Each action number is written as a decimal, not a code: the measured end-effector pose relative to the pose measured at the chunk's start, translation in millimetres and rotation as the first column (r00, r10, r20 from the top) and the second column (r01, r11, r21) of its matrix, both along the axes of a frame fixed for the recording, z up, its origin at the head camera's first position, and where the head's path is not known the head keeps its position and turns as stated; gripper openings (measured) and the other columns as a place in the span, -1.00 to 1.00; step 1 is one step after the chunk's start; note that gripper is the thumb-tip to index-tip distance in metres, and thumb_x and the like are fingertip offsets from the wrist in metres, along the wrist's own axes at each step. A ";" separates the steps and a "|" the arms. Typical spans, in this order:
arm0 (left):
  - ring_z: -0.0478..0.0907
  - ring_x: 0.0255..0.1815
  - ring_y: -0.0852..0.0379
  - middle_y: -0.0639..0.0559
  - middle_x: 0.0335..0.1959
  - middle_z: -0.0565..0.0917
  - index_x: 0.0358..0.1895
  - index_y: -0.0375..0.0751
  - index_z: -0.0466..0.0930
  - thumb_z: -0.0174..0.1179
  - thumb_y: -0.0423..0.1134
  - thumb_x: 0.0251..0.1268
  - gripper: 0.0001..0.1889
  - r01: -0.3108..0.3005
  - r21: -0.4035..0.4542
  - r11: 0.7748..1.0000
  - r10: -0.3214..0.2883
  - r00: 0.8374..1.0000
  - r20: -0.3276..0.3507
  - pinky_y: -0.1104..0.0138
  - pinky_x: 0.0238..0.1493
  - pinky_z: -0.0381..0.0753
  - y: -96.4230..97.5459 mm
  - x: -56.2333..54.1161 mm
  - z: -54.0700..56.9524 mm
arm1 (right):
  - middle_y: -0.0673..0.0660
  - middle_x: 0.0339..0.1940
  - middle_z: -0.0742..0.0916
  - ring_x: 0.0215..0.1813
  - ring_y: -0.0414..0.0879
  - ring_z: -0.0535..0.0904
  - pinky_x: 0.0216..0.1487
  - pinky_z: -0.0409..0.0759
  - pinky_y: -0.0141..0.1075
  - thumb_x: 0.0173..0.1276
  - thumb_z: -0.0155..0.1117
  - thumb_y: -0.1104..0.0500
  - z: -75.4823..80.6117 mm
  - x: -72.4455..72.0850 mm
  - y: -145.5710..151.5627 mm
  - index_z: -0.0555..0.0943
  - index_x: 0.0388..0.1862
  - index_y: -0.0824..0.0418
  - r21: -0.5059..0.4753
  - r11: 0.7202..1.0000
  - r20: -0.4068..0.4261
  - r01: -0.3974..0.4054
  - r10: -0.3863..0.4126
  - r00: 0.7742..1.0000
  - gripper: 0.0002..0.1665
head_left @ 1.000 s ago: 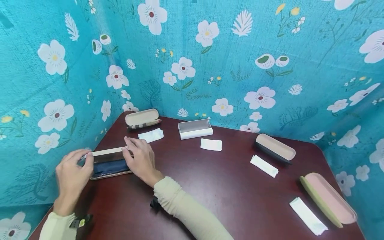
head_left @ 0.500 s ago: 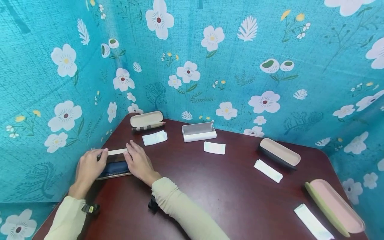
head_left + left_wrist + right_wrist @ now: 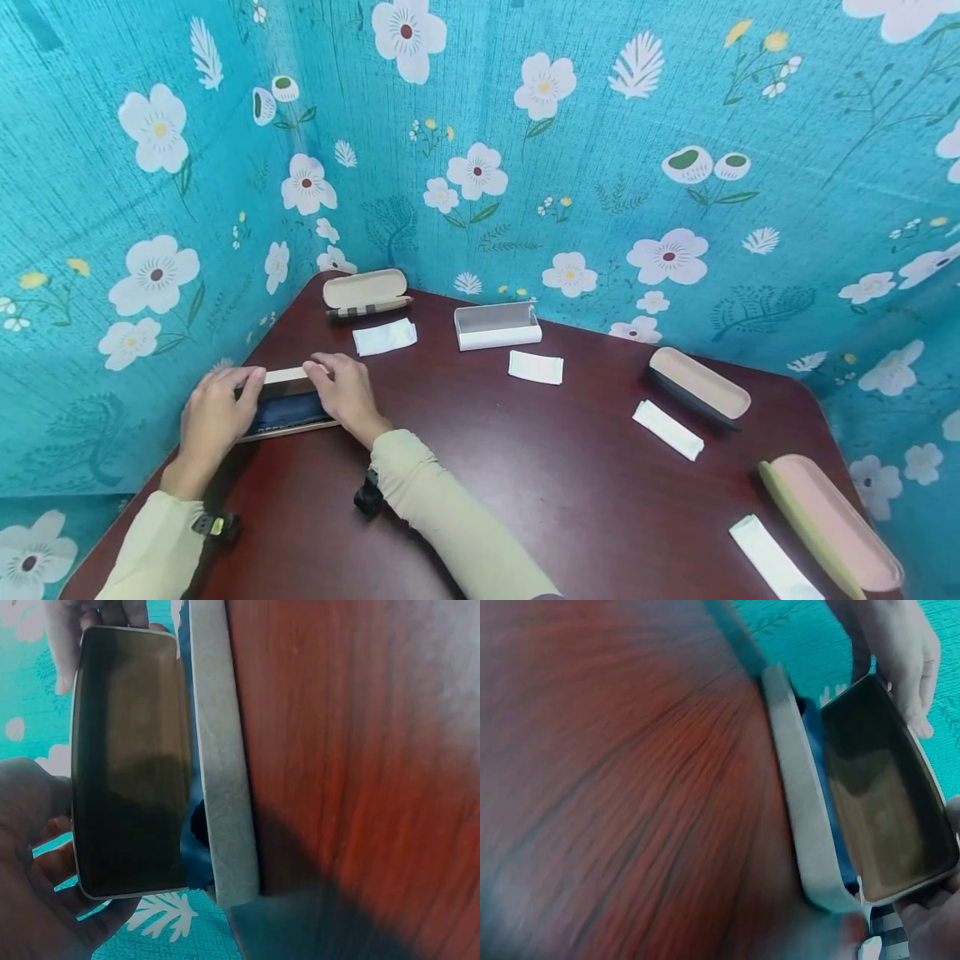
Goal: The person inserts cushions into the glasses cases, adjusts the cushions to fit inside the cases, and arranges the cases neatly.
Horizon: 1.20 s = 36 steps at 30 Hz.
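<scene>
An opened glasses case (image 3: 300, 427) lies at the left of the table, its brown-lined lid (image 3: 139, 742) tipped up. A folded dark blue cloth (image 3: 288, 408) lies in its base. My left hand (image 3: 217, 412) holds the lid's left end, with the thumb at the rim and fingers behind. The right hand (image 3: 347, 396) holds the other end the same way. In the left wrist view, fingers of the left hand (image 3: 37, 862) wrap the lid's corner. The right wrist view shows part of the right hand (image 3: 937, 922) at the near corner. Fingertips behind the lid are partly hidden.
Four-sided dark red table (image 3: 510, 467) against a flowered curtain. Other open cases stand around: plaid-edged (image 3: 365, 290), white (image 3: 498, 337), black (image 3: 693, 387), olive (image 3: 813, 525). Folded white cloths (image 3: 385, 337) lie in front of them.
My left hand has shifted inward along the lid, so the thumbs are closer together. Both hands keep hold of the lid. The head view has shifted slightly.
</scene>
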<state>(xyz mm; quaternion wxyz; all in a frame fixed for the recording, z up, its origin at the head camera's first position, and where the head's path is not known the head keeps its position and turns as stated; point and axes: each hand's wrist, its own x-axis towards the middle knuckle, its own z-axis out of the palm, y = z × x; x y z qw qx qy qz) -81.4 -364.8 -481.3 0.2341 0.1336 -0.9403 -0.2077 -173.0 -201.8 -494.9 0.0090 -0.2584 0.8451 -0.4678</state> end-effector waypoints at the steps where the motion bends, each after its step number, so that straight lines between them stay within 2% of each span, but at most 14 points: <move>1: 0.40 0.33 -0.51 -0.51 0.13 0.61 0.08 -0.49 0.63 0.06 -0.05 0.58 -0.53 0.006 0.002 1.000 -0.006 1.000 -0.002 -0.30 0.34 0.29 0.0 0.7 0.5 | -0.02 0.14 0.77 0.24 -0.22 0.64 0.24 0.52 -0.45 0.56 0.15 -0.10 0.4 0.2 0.3 0.71 0.20 0.04 0.017 1.000 -0.008 -0.003 0.003 1.000 -0.58; 7: 0.39 0.34 -0.51 -0.53 0.11 0.61 0.06 -0.51 0.63 0.07 -0.06 0.57 -0.53 0.025 0.014 1.000 -0.025 1.000 -0.007 -0.30 0.35 0.28 2.6 3.3 4.2 | -0.03 0.05 0.80 0.16 -0.25 0.68 0.19 0.53 -0.50 0.56 0.17 -0.06 3.1 2.2 6.8 0.74 0.13 0.08 0.041 0.998 -0.082 -0.039 0.042 0.996 -0.62; 13: 0.49 0.16 -0.44 -0.50 0.01 0.66 0.03 -0.51 0.65 0.15 -0.14 0.52 -0.60 0.020 0.006 1.000 -0.020 0.999 -0.030 -0.30 0.22 0.40 4.5 5.3 5.2 | -0.01 0.02 0.82 0.13 -0.25 0.71 0.18 0.52 -0.55 0.51 0.25 -0.02 3.3 4.4 10.1 0.77 0.07 0.12 0.016 0.999 -0.185 -0.046 0.048 0.982 -0.66; 25: 0.52 0.13 -0.40 -0.44 0.02 0.67 0.05 -0.42 0.67 0.18 -0.16 0.50 -0.65 -0.016 0.036 0.999 0.016 1.000 0.002 -0.29 0.17 0.43 11.1 12.6 1.1 | -0.06 0.07 0.80 0.16 -0.34 0.67 0.19 0.50 -0.57 0.48 0.28 -0.04 1.7 12.5 17.5 0.75 0.13 0.05 0.050 0.998 -0.142 -0.048 0.055 0.988 -0.64; 31: 0.51 0.15 -0.38 -0.43 0.02 0.68 0.04 -0.43 0.68 0.19 -0.18 0.49 -0.67 -0.018 0.038 0.999 0.018 1.000 -0.015 -0.28 0.19 0.42 12.3 18.5 -0.2 | -0.08 0.06 0.80 0.17 -0.34 0.67 0.19 0.50 -0.58 0.47 0.28 -0.04 0.1 18.2 19.8 0.75 0.12 0.06 0.075 0.995 -0.184 -0.061 0.074 0.980 -0.64; 36: 0.51 0.18 -0.40 -0.43 0.03 0.68 0.04 -0.42 0.68 0.20 -0.16 0.48 -0.66 -0.014 0.036 0.999 0.014 1.000 -0.019 -0.29 0.20 0.41 13.4 19.0 -0.2 | -0.09 0.03 0.81 0.14 -0.34 0.69 0.19 0.50 -0.59 0.45 0.32 -0.03 -0.6 19.7 21.2 0.77 0.08 0.06 0.083 0.995 -0.226 -0.049 0.066 0.972 -0.66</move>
